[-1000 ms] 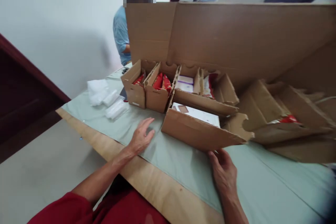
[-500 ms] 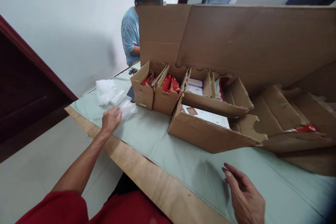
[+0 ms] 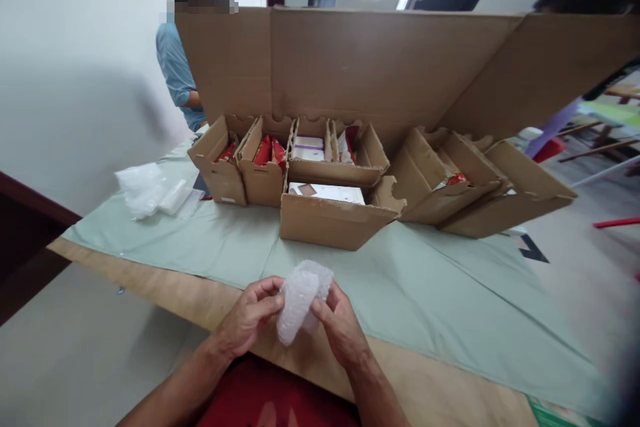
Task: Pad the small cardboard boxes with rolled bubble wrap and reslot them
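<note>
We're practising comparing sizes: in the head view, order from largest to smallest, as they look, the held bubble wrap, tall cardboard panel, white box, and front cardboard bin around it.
1. Tall cardboard panel
2. Front cardboard bin
3. Bubble wrap, nearest the camera
4. White box, judging its visible part

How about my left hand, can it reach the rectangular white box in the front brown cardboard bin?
Probably yes: the white box lies exposed in the open-topped bin, though your left hand is holding translucent plastic bubble wrap.

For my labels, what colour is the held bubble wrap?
The bubble wrap is translucent white, clearest in the head view.
</note>
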{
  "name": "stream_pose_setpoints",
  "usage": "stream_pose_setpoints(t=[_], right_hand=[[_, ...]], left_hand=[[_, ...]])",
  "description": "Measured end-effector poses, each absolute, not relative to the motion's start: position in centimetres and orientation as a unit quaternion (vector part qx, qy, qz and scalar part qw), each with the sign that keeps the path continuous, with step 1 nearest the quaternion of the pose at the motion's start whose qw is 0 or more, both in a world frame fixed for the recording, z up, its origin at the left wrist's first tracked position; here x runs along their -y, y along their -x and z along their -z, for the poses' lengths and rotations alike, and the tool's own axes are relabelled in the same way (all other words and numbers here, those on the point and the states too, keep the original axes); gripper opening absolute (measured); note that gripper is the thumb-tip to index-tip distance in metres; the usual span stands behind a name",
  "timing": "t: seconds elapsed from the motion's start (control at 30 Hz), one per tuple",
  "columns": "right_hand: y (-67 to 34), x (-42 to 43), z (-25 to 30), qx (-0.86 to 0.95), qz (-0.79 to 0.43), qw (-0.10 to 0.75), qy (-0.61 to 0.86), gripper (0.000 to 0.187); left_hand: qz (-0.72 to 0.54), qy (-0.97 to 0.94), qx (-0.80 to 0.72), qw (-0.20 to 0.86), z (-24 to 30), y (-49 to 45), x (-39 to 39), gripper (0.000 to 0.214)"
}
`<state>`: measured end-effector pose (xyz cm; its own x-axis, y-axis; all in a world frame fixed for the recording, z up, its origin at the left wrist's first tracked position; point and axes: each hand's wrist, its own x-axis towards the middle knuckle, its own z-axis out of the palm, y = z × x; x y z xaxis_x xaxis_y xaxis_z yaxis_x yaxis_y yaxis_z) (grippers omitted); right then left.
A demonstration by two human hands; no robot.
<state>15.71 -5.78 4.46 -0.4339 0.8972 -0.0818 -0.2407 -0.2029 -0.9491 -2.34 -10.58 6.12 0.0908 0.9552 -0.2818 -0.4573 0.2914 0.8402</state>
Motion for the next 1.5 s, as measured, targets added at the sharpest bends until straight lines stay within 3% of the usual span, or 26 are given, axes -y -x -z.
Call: stream_pose_setpoints(t=[0.17,0.33,0.5,0.6,0.7,0.83,1.0,1.2,1.3,1.5], right_hand=[[-17.5,6.2,-5.0,0.434,-0.613,0.466,0.468,0.046],[-18.3,6.5,-7.1,0.515,-0.542,0.452,0.488,0.031],[-18.4,6.8,-9.7,0.616,-0.511,0.399,0.448,0.021],[-20.0,7.1,-11.5,0.638,-0.506,0.402,0.420,0.021],[-23.0,7.6,-12.6,0.595,-0.465,0.472,0.456,0.020],[-27.2,8.0,-12.4,0.464,-0.410,0.584,0.525,0.022],[-29.8,7.0,-9.0,0.381,-0.373,0.618,0.578,0.031],[-31.5,5.8,-2.8,0.492,-0.211,0.501,0.679,0.054],[-31.9,6.9,-1.9,0.603,-0.088,0.433,0.664,0.045],[-30.6,6.9,-1.4,0.800,-0.101,0.251,0.536,0.030]], left_hand=[[-0.538,-0.275,-0.477,0.639,-3.5,2.2,10.2,0.063],[-0.535,-0.481,-0.544,0.432,-4.0,3.3,10.2,0.095],[-0.409,-0.707,-0.527,0.237,-8.4,2.9,8.1,0.096],[-0.292,-0.781,-0.476,0.280,-9.6,3.0,6.0,0.057],[-0.190,-0.807,-0.437,0.347,-9.2,3.9,4.9,0.016],[-0.174,-0.743,-0.475,0.437,-8.4,6.3,5.4,0.015],[-0.222,-0.607,-0.547,0.531,-8.9,9.6,5.4,0.020],[-0.262,-0.573,-0.629,0.455,-6.8,10.3,3.8,0.031],[-0.260,-0.575,-0.656,0.415,-5.3,10.0,4.0,0.040],[-0.272,-0.586,-0.663,0.378,-4.2,9.8,4.4,0.044]])
